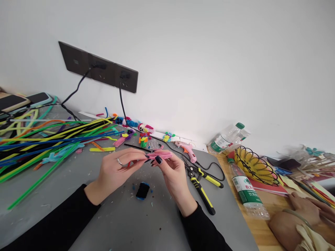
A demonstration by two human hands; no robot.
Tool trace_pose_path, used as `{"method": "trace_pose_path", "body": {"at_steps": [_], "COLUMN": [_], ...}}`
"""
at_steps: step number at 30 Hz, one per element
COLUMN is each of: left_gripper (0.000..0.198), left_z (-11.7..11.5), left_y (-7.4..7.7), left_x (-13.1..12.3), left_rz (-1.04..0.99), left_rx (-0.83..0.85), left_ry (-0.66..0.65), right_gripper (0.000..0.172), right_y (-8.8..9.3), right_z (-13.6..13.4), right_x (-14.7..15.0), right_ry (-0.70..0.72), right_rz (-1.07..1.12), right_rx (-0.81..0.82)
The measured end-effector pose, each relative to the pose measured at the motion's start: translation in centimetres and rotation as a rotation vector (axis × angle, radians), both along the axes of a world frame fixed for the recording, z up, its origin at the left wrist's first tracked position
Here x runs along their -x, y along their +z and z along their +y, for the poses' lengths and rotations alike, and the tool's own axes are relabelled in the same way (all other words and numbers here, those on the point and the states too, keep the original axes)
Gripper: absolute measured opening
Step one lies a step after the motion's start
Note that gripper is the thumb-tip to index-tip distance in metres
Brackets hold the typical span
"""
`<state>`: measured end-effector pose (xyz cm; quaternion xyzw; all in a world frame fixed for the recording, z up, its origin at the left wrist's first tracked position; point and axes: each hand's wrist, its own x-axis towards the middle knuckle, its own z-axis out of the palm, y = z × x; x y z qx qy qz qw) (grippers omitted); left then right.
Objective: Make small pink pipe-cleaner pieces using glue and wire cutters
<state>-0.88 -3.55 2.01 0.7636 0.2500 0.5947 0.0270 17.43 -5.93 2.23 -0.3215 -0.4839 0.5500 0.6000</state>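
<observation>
A pink bundle of fuzzy pipe cleaners (164, 153) is pinched between my two hands above the grey mat. My left hand (115, 170), with a ring on one finger, closes its fingertips on the left end. The thumb and fingers of my right hand (174, 174) grip the bundle from the other side. Behind my left fingers a bit of red shows, mostly hidden. Below the hands lies a small black and blue fuzzy block (142, 190) with blue scraps around it. Just beyond them, a thin black stick (137, 147) lies on the mat.
Many coloured pipe cleaners (65, 139) spread across the left. Small pipe-cleaner figures (143, 139) line the wall. A pink glue gun (188, 151) and yellow-black pliers (202, 195) lie right. Beyond are plastic bottles (246, 190), a yellow basket (251, 165) and another person's hand (303, 209).
</observation>
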Motion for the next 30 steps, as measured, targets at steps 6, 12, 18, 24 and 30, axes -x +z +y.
{"method": "trace_pose_path", "body": {"at_steps": [6,12,18,24,30], "left_gripper": [0.014,0.017,0.015,0.012,0.006], "left_z": [-0.2,-0.41,-0.49,-0.48,-0.3], "left_y": [-0.14,0.22,0.21,0.2,-0.24], "left_x": [0.05,0.12,0.1,0.05,0.01], "left_rz": [-0.017,-0.016,-0.004,-0.004,-0.01], "left_rx": [-0.011,0.035,0.038,0.094,0.242], "left_ry": [-0.012,-0.035,-0.021,-0.031,-0.008], "right_gripper": [0.027,0.038,0.035,0.029,0.03], "right_y": [0.07,0.49,0.68,0.83,0.78], "right_z": [0.08,-0.01,-0.26,-0.32,-0.26], "right_x": [-0.01,-0.3,-0.49,-0.48,-0.44], "right_ry": [0.004,-0.031,-0.126,-0.165,-0.205], "right_rz": [0.017,-0.031,-0.089,-0.123,-0.14], "right_rx": [0.029,-0.021,-0.022,-0.051,-0.051]}}
